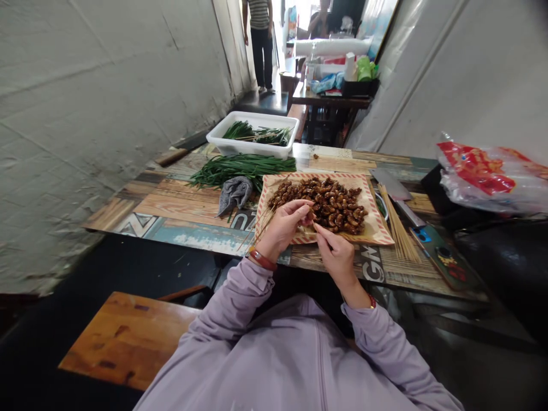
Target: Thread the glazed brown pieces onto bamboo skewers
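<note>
Both hands meet over the near edge of a paper-lined tray [379, 228] with red-striped edging, heaped with glossy brown pupae [338, 202]. My left hand [291, 225] is closed, its thumb and fingers pinching a small brown pupa, mostly hidden by the fingers. Just to its right, my right hand [336, 251] is closed in a pinch on what looks like a thin bamboo skewer, little of which shows. Thin sticks [261, 222] lie at the tray's left edge. A bundle of bamboo skewers [400, 228] rests along its right side.
Green chives [240, 168] and a grey cloth [234, 194] lie left of the tray. Behind them stands a white tub [257, 149] with more greens. At right are a cleaver [396, 188], a phone [447, 260] and plastic-wrapped packs [492, 171]. A person [261, 40] stands in the background.
</note>
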Motion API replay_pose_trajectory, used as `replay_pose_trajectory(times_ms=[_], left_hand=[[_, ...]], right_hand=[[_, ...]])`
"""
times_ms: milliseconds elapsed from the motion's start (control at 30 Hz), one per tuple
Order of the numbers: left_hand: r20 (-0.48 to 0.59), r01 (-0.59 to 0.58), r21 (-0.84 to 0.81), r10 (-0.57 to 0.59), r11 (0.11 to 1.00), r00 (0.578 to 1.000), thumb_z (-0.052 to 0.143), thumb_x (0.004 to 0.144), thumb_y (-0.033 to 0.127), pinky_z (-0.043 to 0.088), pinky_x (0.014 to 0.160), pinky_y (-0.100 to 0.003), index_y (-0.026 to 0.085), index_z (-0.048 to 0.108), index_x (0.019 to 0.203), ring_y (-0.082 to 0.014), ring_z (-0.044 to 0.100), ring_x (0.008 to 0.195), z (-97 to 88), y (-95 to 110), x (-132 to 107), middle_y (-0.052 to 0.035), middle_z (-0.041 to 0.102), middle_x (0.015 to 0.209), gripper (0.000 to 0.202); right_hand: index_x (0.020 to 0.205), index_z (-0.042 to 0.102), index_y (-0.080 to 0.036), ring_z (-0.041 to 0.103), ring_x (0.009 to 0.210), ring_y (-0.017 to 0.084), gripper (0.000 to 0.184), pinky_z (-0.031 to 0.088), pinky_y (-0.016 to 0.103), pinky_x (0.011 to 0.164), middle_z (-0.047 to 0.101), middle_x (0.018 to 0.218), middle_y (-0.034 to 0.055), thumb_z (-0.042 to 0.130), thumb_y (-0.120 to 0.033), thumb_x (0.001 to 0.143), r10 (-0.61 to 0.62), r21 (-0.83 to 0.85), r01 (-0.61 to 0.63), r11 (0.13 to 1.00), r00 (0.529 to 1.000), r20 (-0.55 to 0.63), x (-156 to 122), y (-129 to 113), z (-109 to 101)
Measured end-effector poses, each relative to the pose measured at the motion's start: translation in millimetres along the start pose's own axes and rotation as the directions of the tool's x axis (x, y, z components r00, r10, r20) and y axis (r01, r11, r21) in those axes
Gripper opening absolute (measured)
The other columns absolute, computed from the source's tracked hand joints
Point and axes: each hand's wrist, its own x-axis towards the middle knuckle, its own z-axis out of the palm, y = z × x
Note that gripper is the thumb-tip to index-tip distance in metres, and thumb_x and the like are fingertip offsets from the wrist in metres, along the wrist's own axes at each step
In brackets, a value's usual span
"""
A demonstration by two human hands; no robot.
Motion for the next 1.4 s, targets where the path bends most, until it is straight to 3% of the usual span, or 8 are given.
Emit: replay_pose_trajectory(times_ms=[300,800,1033,1200,1400], left_hand=[[-0.063,-0.067,0.077,0.072,0.995,0.995,0.072,0.074,0.031,0.042,0.065,-0.022,0.013,0.067,0.091,-0.0094,0.057,0.066,-1.7,-6.1,-1.5,-0.0027,0.066,0.074,0.026],[-0.085,-0.079,0.133,0.091,0.988,0.992,0.072,0.073,0.029,0.043,0.065,-0.023,0.013,0.071,0.086,-0.0101,0.058,0.067,7.0,-2.3,-4.5,-0.0029,0.066,0.075,0.02],[-0.063,-0.043,0.122,0.051,0.992,0.997,0.071,0.075,0.03,0.044,0.066,-0.023,0.013,0.069,0.099,-0.0113,0.06,0.071,5.7,-2.5,-4.7,-0.0053,0.069,0.08,0.03],[-0.009,-0.044,0.129,0.045,0.991,0.999,0.07,0.076,0.035,0.043,0.065,-0.023,0.012,0.07,0.085,-0.0107,0.058,0.068,5.1,0.0,-4.5,-0.0064,0.069,0.078,0.024],[-0.019,-0.073,0.12,0.076,0.99,0.997,0.07,0.074,0.034,0.043,0.068,-0.024,0.014,0.07,0.079,-0.0117,0.058,0.071,7.3,1.8,-4.3,-0.0043,0.067,0.074,0.02]], right_hand=[[0.113,0.071,-0.023,0.073,0.091,0.019,0.029,0.059,0.03,0.085,0.074,0.105,0.0056,0.052,-0.021,0.092,-0.034,0.004,0.034,0.999,0.999,0.004,-6.1,3.0,2.0],[0.114,0.071,-0.024,0.073,0.09,0.02,0.029,0.059,0.031,0.085,0.074,0.105,0.0054,0.052,-0.022,0.092,-0.035,-0.019,0.035,0.999,0.999,0.008,-2.9,3.6,1.1],[0.114,0.071,-0.024,0.073,0.09,0.02,0.029,0.059,0.031,0.085,0.074,0.105,0.0057,0.052,-0.022,0.092,-0.026,-0.012,0.026,1.0,1.0,-0.002,-3.1,1.4,-0.1],[0.114,0.071,-0.024,0.073,0.09,0.019,0.029,0.059,0.031,0.085,0.075,0.105,0.005,0.051,-0.023,0.093,-0.03,-0.022,0.03,0.999,1.0,0.0,-2.2,1.0,1.0],[0.111,0.071,-0.024,0.074,0.088,0.019,0.028,0.059,0.028,0.081,0.075,0.102,0.0048,0.05,-0.023,0.093,-0.025,-0.085,0.025,0.996,1.0,0.007,1.7,-4.1,1.0]])
